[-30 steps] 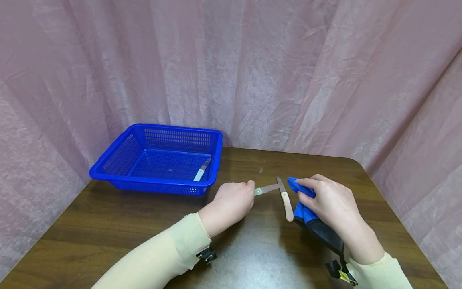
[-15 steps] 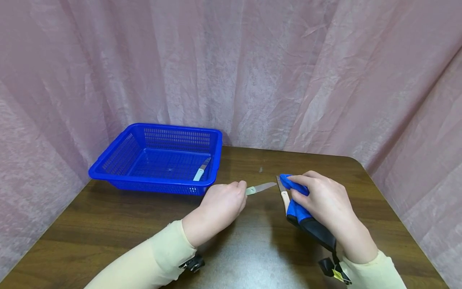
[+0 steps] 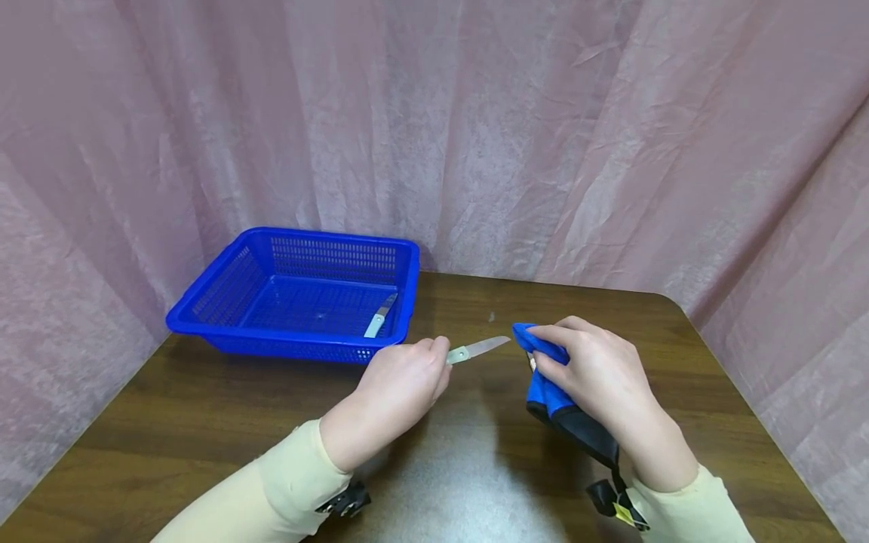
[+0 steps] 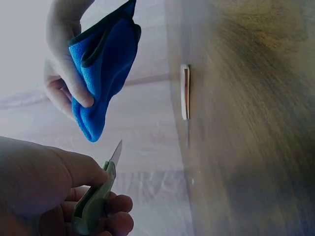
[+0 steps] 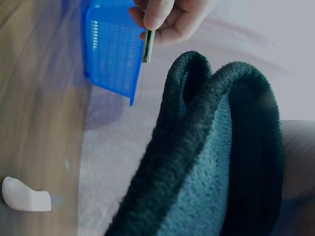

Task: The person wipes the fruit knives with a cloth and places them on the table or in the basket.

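Note:
My left hand (image 3: 400, 385) grips a small folding knife by its pale green handle (image 4: 93, 201). The knife's blade (image 3: 489, 345) is out and points right, toward a blue cloth with black edging (image 3: 543, 392). My right hand (image 3: 597, 369) pinches that folded cloth between thumb and fingers, a short gap from the blade tip. A second knife with a pale handle (image 4: 185, 93) lies on the table; in the head view the cloth and right hand hide most of it.
A blue plastic basket (image 3: 292, 335) stands at the back left of the wooden table (image 3: 204, 422). Inside it, near the right wall, lies another knife with a whitish handle (image 3: 375, 326). A pink curtain (image 3: 434, 136) hangs behind the table.
Both hands have shifted left, with the green-handled knife and the cloth in them. The cloth now covers most of the knife on the table in the head view.

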Motion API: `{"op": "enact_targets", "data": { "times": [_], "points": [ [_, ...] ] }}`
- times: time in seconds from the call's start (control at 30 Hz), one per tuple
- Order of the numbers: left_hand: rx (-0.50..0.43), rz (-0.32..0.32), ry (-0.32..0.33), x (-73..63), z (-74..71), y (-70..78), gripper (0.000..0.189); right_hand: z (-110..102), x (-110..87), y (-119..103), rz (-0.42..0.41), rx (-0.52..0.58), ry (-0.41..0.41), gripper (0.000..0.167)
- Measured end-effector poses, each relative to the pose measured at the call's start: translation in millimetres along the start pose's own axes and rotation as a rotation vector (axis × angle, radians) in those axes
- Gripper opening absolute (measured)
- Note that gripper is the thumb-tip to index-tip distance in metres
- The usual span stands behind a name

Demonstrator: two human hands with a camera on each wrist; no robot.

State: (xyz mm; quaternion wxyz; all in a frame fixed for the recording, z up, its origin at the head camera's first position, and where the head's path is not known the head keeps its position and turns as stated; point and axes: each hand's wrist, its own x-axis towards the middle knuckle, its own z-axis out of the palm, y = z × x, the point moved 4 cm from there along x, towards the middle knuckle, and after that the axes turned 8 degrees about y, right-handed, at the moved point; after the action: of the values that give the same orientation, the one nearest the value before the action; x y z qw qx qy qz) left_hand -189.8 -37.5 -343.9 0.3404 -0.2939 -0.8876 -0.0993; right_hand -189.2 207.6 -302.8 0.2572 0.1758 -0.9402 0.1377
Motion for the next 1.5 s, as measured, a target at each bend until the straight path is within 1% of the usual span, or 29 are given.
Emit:
{"op": "enact_targets", "data": {
  "times": [0.13, 0.23, 0.47, 0.77, 0.87, 0.97, 1.13, 1.33, 1.5],
  "points": [
    [0.003, 0.004, 0.01, -0.7, -2.7, -1.5, 0.032, 1, 0.0, -1, 0.011, 0.007, -0.016, 0.033],
    [0.004, 0.006, 0.017, 0.1, -4.7, -4.0, 0.031, 1, -0.1, -3, 0.009, 0.013, -0.009, 0.033],
    [-0.003, -0.013, 0.022, 1.3, -12.1, -10.5, 0.028, -1, 3.1, -10, -0.014, 0.036, 0.018, 0.034],
    [-0.018, 0.001, 0.097, 1.7, -17.5, -14.1, 0.028, -4, 12.0, -25, -0.047, 0.067, 0.042, 0.034],
    [-0.017, -0.006, 0.098, 2.0, -18.2, -14.7, 0.028, -3, 14.1, -29, -0.05, 0.071, 0.039, 0.034],
    [-0.016, -0.011, 0.086, 2.6, -19.2, -14.5, 0.028, -1, 15.4, -34, -0.052, 0.074, 0.034, 0.034],
    [-0.022, -0.013, 0.068, 2.9, -20.5, -13.8, 0.028, 4, 16.2, -43, -0.097, 0.089, 0.054, 0.034],
    [-0.031, 0.002, 0.088, 1.7, -23.5, -12.2, 0.029, 8, 13.5, -52, -0.151, 0.089, 0.085, 0.033],
    [-0.047, 0.012, 0.098, 1.5, -24.6, -10.3, 0.029, 11, 12.0, -55, -0.148, 0.073, 0.077, 0.034]
  ]
}}
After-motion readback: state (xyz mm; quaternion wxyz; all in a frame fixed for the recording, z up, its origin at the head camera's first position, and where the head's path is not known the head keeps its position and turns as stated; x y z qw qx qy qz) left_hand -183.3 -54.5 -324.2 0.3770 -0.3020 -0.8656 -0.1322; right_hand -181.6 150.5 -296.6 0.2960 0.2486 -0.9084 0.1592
